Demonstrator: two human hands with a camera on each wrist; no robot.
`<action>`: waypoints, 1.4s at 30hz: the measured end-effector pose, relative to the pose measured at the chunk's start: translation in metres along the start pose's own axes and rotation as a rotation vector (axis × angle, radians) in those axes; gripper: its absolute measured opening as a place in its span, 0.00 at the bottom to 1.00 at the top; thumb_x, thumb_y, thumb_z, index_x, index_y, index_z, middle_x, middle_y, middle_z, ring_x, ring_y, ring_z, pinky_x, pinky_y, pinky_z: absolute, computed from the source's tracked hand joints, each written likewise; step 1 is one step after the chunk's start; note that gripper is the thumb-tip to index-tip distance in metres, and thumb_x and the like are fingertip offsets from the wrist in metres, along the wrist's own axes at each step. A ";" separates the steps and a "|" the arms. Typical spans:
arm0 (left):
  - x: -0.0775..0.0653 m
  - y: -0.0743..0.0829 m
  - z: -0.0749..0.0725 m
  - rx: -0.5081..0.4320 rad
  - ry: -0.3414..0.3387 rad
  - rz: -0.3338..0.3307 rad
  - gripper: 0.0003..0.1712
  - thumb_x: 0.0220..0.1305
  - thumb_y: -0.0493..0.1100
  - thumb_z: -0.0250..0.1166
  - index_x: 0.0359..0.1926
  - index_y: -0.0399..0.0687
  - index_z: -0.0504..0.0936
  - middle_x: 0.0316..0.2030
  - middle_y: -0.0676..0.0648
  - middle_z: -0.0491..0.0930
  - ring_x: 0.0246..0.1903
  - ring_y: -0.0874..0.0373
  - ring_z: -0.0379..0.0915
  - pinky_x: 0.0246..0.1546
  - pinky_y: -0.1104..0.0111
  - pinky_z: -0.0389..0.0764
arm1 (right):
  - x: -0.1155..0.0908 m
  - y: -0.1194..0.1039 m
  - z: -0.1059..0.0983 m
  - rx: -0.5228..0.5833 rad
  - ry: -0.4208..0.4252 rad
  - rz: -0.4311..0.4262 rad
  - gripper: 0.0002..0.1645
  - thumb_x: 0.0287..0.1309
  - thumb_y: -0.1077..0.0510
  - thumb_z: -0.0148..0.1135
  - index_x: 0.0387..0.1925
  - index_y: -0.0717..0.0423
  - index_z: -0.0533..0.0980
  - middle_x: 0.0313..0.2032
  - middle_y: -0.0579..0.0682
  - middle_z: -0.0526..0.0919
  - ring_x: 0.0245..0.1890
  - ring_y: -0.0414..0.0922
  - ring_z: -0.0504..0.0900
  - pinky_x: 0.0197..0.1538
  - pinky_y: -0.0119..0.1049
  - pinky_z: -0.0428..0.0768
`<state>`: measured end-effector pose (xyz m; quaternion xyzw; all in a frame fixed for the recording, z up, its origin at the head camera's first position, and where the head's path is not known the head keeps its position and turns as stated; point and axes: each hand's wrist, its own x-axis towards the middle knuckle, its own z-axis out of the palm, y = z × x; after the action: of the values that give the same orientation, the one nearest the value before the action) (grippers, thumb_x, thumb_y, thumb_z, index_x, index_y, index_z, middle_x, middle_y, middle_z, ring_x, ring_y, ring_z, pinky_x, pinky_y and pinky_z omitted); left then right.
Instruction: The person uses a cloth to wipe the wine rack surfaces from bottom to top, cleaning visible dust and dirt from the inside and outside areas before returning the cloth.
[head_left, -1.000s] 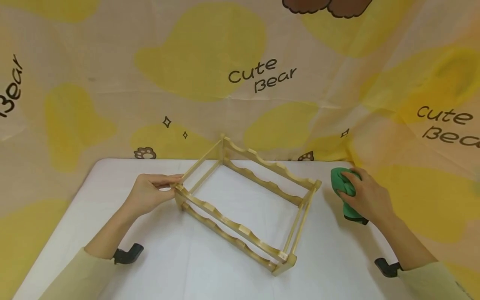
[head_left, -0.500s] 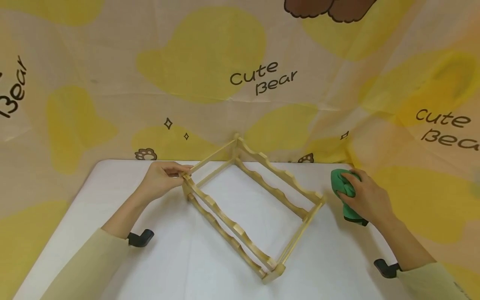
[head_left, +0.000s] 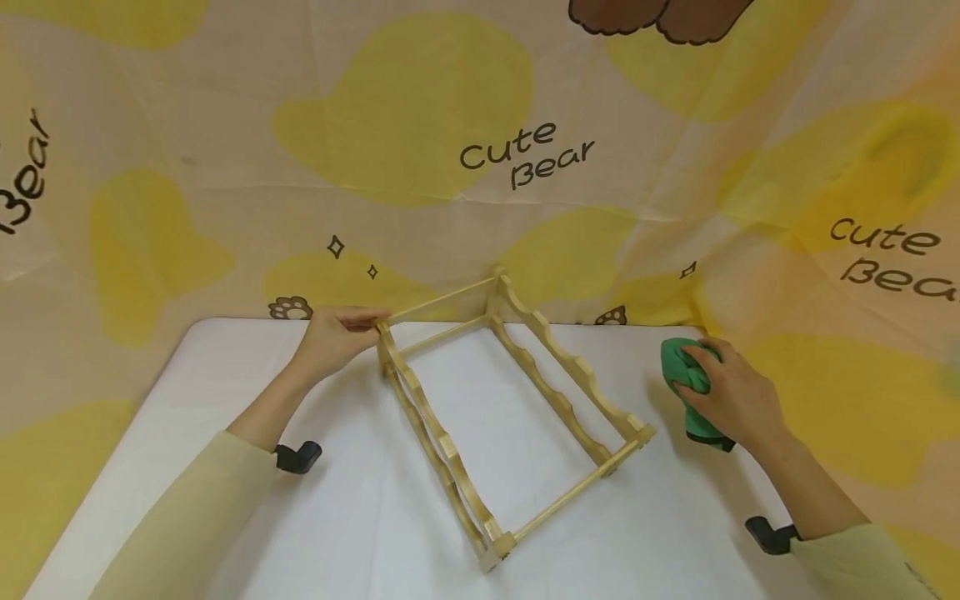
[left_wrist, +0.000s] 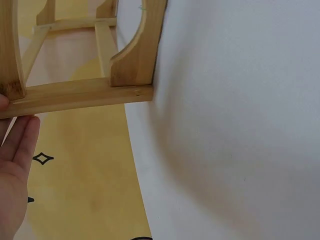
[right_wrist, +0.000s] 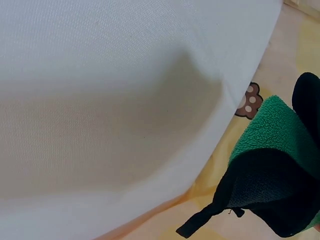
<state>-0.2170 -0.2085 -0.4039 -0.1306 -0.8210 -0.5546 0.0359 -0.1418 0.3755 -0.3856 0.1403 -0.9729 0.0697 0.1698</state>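
Note:
A pale wooden rack (head_left: 551,333) with scalloped rails stands at an angle on the white table, its near end pointing toward the front. My left hand (head_left: 341,337) pinches its back left corner post. In the left wrist view, my left fingers (left_wrist: 22,145) lie against the rack's end bar (left_wrist: 75,96), which is at the table's edge. At the right my right hand (head_left: 738,387) grips a bunched green cloth (head_left: 682,367), held over the table apart from the rack. The right wrist view shows the cloth's dark edging and a hanging loop (right_wrist: 197,220).
The white table (head_left: 322,525) has its back edge against a yellow and beige printed curtain (head_left: 405,108). Another curtain side closes in at the right. Black wrist mounts (head_left: 298,457) stick out from both forearms.
My left hand has moved rightward and toward the back, turning the rack so its near end swings left and its far corner shifts right. The right hand and green cloth stay nearly still.

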 end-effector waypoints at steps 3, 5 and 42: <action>0.004 -0.002 0.003 0.028 0.042 0.046 0.17 0.65 0.29 0.68 0.54 0.35 0.88 0.48 0.35 0.88 0.43 0.55 0.87 0.41 0.77 0.86 | 0.001 0.000 0.001 0.002 0.001 -0.005 0.40 0.50 0.54 0.82 0.63 0.61 0.75 0.62 0.69 0.72 0.42 0.67 0.84 0.26 0.61 0.85; 0.007 -0.002 0.007 0.049 0.076 0.086 0.16 0.64 0.28 0.68 0.53 0.34 0.88 0.47 0.35 0.88 0.44 0.48 0.87 0.40 0.79 0.86 | 0.001 -0.001 0.001 0.004 0.006 -0.010 0.40 0.50 0.55 0.82 0.63 0.61 0.76 0.62 0.70 0.73 0.41 0.67 0.84 0.25 0.61 0.85; -0.120 0.068 0.085 0.423 0.102 0.933 0.20 0.73 0.51 0.65 0.56 0.44 0.87 0.52 0.44 0.88 0.50 0.47 0.85 0.65 0.46 0.77 | -0.008 -0.003 0.001 0.018 0.028 0.002 0.40 0.50 0.54 0.82 0.63 0.60 0.75 0.62 0.69 0.72 0.38 0.66 0.85 0.23 0.57 0.84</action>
<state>-0.0764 -0.1273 -0.4001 -0.4456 -0.7668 -0.3070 0.3453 -0.1345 0.3739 -0.3893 0.1401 -0.9699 0.0808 0.1819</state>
